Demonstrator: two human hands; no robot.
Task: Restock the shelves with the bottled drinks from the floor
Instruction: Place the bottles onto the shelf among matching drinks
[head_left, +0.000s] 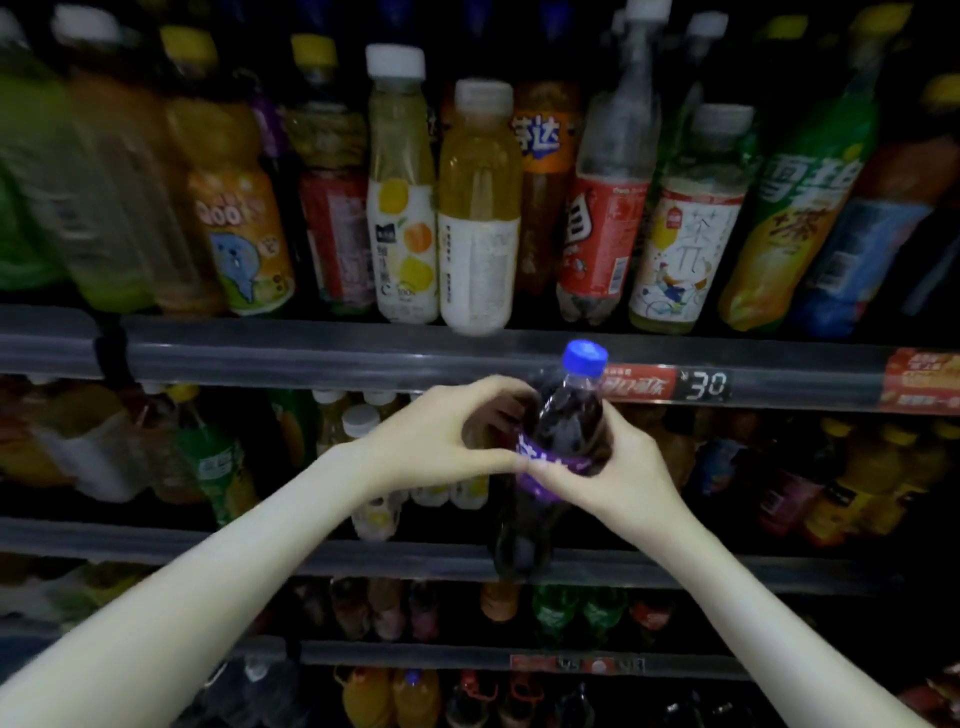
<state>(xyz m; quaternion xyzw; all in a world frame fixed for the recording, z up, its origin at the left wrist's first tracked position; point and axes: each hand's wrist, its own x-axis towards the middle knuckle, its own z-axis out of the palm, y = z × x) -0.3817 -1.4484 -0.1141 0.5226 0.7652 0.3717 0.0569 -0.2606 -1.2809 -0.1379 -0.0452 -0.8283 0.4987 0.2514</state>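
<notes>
Two bare forearms reach up from the lower corners of the frame and meet just right of centre. The left hand (436, 441) curls its fingers (493, 387) round the shoulder of a dark drink bottle (569, 415) from the left side. The right hand (618, 473) wraps it from the right, its thumb pressed on the purple label (545, 467). Both hands are clamped on this one bottle. It is upright, tilted a little, with its blue cap (586, 357) level with the upper shelf rail (311, 353). It is carried in the air in front of the shelving and is not yet on any shelf.

Behind the cap, a red price tag (670, 384) is fixed to that rail. The shelf above it is packed with drinks: a yellow bottle with a white cap (478, 208) at top centre, a red-labelled bottle (597, 234) beside it and a green bottle (800, 208) to the upper right. The middle shelf (156, 535) and the rows beneath it, toward the bottom of the frame, also hold many bottles, though they are dim and partly blurred.

Judging by this, the restocking is under way but unfinished, because the bottle in hand has to be slotted into a row. The shelves look largely full. No open slot for it is plain in the dark. The floor is out of view, so how many bottles are left cannot be told.
</notes>
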